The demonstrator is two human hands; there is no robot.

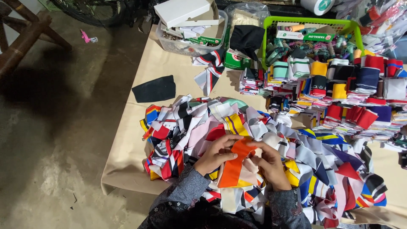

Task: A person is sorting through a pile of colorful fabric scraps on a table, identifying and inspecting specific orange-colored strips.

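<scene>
My left hand [217, 153] and my right hand [271, 163] both grip an orange fabric strip [235, 163] over the low table's near edge. The strip runs from between my fingers down towards my lap. Under my hands lies a heap of mixed fabric strips [190, 123] in white, red, yellow, blue and black. My patterned grey sleeves [186, 193] show at the bottom.
Folded stacks of coloured collars [339, 91] fill the right of the beige table [127, 144]. A green basket [309, 23] of thread spools, a clear tub [169, 42] with white boxes and a black cloth piece [154, 89] lie at the back. Wooden furniture [25, 34] stands far left on the concrete floor.
</scene>
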